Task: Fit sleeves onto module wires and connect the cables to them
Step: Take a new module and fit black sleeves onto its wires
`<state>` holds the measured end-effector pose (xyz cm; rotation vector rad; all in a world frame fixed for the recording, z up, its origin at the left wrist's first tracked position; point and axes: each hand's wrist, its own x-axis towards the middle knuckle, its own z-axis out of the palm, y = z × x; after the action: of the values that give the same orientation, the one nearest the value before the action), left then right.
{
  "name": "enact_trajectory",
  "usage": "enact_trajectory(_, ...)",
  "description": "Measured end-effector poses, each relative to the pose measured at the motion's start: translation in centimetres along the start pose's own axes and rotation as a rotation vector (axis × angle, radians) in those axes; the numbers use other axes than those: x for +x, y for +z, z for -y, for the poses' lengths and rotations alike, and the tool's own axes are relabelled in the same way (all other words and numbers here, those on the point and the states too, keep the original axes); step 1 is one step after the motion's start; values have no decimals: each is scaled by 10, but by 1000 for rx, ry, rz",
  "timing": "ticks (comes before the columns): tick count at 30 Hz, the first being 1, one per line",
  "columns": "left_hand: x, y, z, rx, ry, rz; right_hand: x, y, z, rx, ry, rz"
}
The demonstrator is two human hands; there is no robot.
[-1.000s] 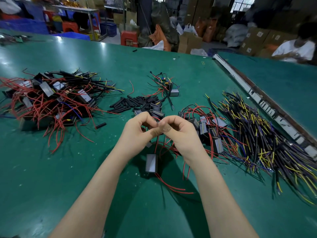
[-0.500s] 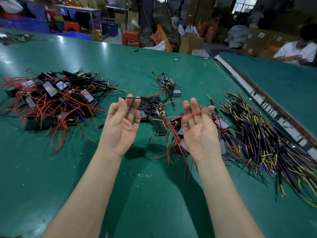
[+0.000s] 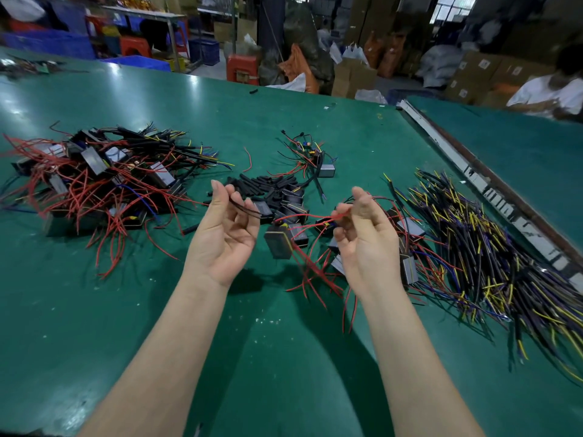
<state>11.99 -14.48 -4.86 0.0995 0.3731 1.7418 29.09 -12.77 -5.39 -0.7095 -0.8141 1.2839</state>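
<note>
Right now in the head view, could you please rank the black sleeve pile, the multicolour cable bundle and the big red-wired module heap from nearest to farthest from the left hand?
From the left hand:
1. Black sleeve pile, just beyond its fingertips, centre table.
2. Red-wired module heap, to its left.
3. Multicolour cable bundle, far right, past the right hand.

Bare desk [image 3: 94,326] lies along the near edge and toward the far edge. Across the middle stand a left-side tangle of red-wired modules [image 3: 94,181], loose black sleeves [image 3: 265,187], and cables [image 3: 492,253] by the right edge.
</note>
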Motion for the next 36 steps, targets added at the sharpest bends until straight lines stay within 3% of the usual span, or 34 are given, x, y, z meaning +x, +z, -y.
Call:
enact_trajectory(3,-2,1,5,178,-47,77,-6,3,-7,-234,-72,49)
enact_trajectory(7,-8,-6,32,980,-4,298,-12,10,-13,-303,-85,75)
enact_trajectory(11,-11,-10,35,1240,143,410,-14,11,-15,-256,-66,64)
enact_trajectory(23,-20,-4,36,1311,129,416,-10,16,-13,134,216,-163)
enact_trajectory(29,-19,-5,45,1320,72,406,-8,20,-16,200,262,-324)
enact_trajectory(36,-14,-9,39,1223,40,313,-5,12,-10,42,349,-58)
